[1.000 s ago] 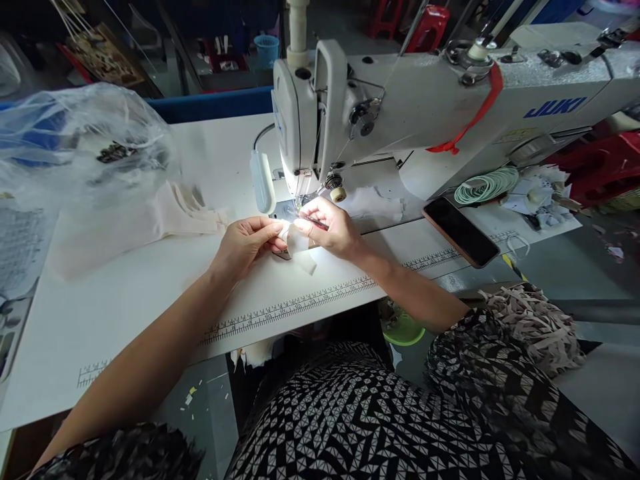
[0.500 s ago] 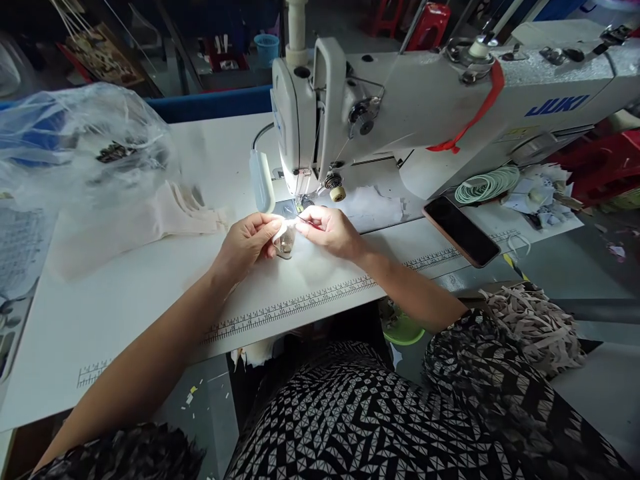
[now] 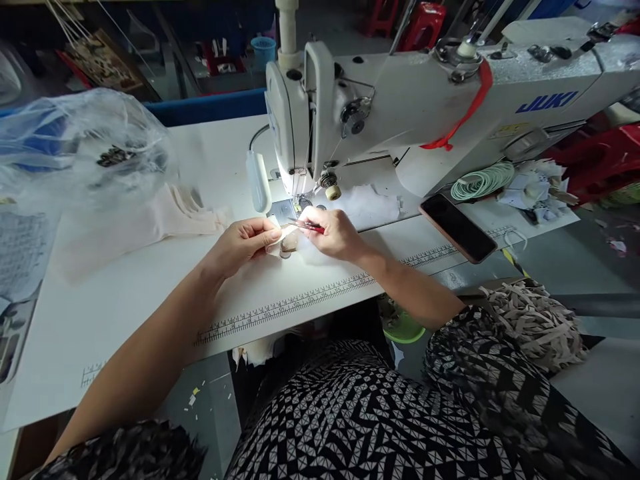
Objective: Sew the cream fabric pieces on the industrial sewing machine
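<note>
- Left hand (image 3: 241, 244): thumb and index fingers clamped on pale fabric piece (image 3: 287, 231).
- Right hand (image 3: 336, 233): fingers closed around red-handled tool (image 3: 314, 228), long axis roughly sideways, tip pointing left at fabric; can't tell if touching.
- Fabric sits between hands, right of left fingers, left of right fingers; left hand nearer, gripping it.
- Sewing machine (image 3: 385, 100) foot just beyond both hands.
- Bench (image 3: 100, 313) below; fabric stack (image 3: 175, 217) left, phone (image 3: 457, 228) right.
</note>
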Available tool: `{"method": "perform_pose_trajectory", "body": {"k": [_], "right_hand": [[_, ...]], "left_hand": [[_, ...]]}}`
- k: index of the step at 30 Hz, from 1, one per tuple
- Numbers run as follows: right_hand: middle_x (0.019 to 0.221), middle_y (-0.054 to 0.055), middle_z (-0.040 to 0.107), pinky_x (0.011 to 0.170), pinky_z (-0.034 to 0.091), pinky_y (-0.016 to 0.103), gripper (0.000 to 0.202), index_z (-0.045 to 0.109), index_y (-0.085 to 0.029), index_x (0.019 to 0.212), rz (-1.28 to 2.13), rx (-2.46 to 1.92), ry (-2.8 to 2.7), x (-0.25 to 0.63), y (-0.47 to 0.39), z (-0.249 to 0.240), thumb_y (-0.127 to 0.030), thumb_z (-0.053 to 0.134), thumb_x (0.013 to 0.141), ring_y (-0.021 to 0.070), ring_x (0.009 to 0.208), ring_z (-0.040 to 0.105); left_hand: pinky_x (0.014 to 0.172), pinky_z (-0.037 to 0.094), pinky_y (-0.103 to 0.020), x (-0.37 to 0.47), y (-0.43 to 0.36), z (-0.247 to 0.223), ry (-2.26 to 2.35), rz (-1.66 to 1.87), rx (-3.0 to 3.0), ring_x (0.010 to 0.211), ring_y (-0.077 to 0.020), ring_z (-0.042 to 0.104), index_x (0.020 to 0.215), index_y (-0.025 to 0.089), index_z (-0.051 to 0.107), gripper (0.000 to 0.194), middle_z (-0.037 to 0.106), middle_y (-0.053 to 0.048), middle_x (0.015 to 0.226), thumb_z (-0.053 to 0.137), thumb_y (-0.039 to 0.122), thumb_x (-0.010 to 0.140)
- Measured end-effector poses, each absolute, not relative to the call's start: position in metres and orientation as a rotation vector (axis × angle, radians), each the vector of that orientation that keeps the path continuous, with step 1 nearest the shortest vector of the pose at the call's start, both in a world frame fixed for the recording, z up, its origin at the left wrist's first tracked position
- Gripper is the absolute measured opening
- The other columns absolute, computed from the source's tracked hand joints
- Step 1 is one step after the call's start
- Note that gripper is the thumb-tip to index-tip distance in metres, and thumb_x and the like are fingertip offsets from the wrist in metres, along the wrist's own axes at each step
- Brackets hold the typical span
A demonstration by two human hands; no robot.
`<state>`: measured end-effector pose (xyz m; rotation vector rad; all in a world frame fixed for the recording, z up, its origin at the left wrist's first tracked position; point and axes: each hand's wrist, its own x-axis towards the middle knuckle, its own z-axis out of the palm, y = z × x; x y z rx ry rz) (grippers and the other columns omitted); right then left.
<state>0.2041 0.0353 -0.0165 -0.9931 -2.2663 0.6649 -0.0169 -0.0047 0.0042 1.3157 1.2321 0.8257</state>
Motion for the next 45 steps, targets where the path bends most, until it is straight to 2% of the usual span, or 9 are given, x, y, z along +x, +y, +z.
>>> {"method": "perform_pose_trajectory", "body": {"k": [4, 8, 12, 17, 23, 32, 38, 42, 45], "right_hand": [[0.089, 0.005, 0.07, 0.078, 0.051, 0.031, 0.016, 0.068, -0.016, 0.095, 0.783, -0.953, -2.194, 0.203, 0.035, -0.015, -0.014, 0.058, 0.083, 0.0173, 0.081, 0.064], [0.12, 0.011, 0.072, 0.098, 0.055, 0.035, 0.035, 0.067, -0.015, 0.118, 1.308, -0.826, -1.974, 0.202, 0.039, -0.017, -0.026, 0.062, 0.086, 0.0215, 0.113, 0.067], [0.105, 0.009, 0.074, 0.094, 0.056, 0.036, 0.027, 0.07, -0.015, 0.103, 1.537, -0.758, -1.88, 0.2, 0.045, -0.018, -0.037, 0.066, 0.088, 0.02, 0.102, 0.069], [0.067, -0.001, 0.057, 0.061, 0.044, 0.028, 0.03, 0.055, -0.02, 0.07, 1.441, -0.825, -1.974, 0.197, 0.041, -0.011, -0.04, 0.067, 0.087, 0.0131, 0.066, 0.051], [0.067, -0.006, 0.038, 0.06, 0.033, 0.027, 0.028, 0.04, -0.022, 0.068, 1.167, -0.819, -2.1, 0.197, 0.036, -0.005, -0.021, 0.055, 0.091, 0.0112, 0.065, 0.038], [0.064, -0.006, 0.044, 0.059, 0.035, 0.027, 0.023, 0.045, -0.022, 0.072, 1.192, -0.913, -1.986, 0.196, 0.035, -0.009, -0.025, 0.058, 0.089, 0.0112, 0.063, 0.042], [0.063, -0.005, 0.051, 0.06, 0.039, 0.027, 0.015, 0.053, -0.02, 0.077, 1.126, -0.982, -1.99, 0.194, 0.031, -0.005, -0.026, 0.06, 0.09, 0.0112, 0.061, 0.045], [0.084, 0.002, 0.064, 0.076, 0.049, 0.03, 0.006, 0.056, -0.019, 0.085, 0.976, -0.978, -1.961, 0.192, 0.031, -0.01, -0.021, 0.061, 0.088, 0.0157, 0.079, 0.06], [0.09, 0.004, 0.064, 0.08, 0.05, 0.031, 0.006, 0.057, -0.019, 0.085, 0.861, -0.974, -1.953, 0.191, 0.028, -0.009, -0.018, 0.063, 0.086, 0.0166, 0.085, 0.061]], "left_hand": [[0.047, 0.033, -0.023, -0.013, -0.006, 0.006, 1.228, 0.828, 1.354, 0.05, -0.0091, 0.045, 0.068, 0.019, 0.068, 0.028, 0.055, 0.001, 0.058, 0.078, 0.045, 0.073], [0.046, 0.034, -0.023, -0.011, -0.007, 0.007, 1.227, 0.828, 1.384, 0.048, -0.0092, 0.043, 0.069, 0.018, 0.07, 0.028, 0.054, 0.001, 0.056, 0.077, 0.046, 0.073], [0.047, 0.035, -0.023, -0.012, -0.008, 0.007, 1.215, 0.821, 1.405, 0.049, -0.0092, 0.045, 0.073, 0.018, 0.072, 0.028, 0.057, 0.0, 0.057, 0.077, 0.046, 0.076], [0.047, 0.035, -0.023, -0.011, -0.008, 0.009, 1.217, 0.809, 1.409, 0.05, -0.0099, 0.047, 0.072, 0.018, 0.068, 0.029, 0.059, 0.0, 0.059, 0.077, 0.046, 0.075], [0.05, 0.036, -0.024, -0.011, -0.008, 0.008, 1.213, 0.861, 1.429, 0.051, -0.0095, 0.046, 0.069, 0.019, 0.065, 0.027, 0.059, 0.0, 0.06, 0.076, 0.042, 0.077], [0.051, 0.037, -0.024, -0.009, -0.007, 0.0, 1.181, 0.866, 1.376, 0.053, -0.0106, 0.05, 0.085, 0.019, 0.07, 0.025, 0.064, 0.0, 0.063, 0.075, 0.043, 0.08], [0.051, 0.036, -0.026, -0.008, -0.006, 0.004, 1.175, 0.863, 1.358, 0.052, -0.0104, 0.047, 0.073, 0.019, 0.066, 0.026, 0.061, 0.0, 0.06, 0.077, 0.043, 0.076], [0.048, 0.032, -0.026, -0.006, -0.007, 0.003, 1.191, 0.906, 1.31, 0.049, -0.0096, 0.043, 0.066, 0.02, 0.063, 0.029, 0.057, 0.001, 0.059, 0.078, 0.043, 0.076], [0.047, 0.032, -0.025, -0.007, -0.008, 0.001, 1.193, 0.95, 1.282, 0.047, -0.0091, 0.043, 0.066, 0.02, 0.062, 0.029, 0.052, 0.003, 0.055, 0.077, 0.042, 0.078]]}}
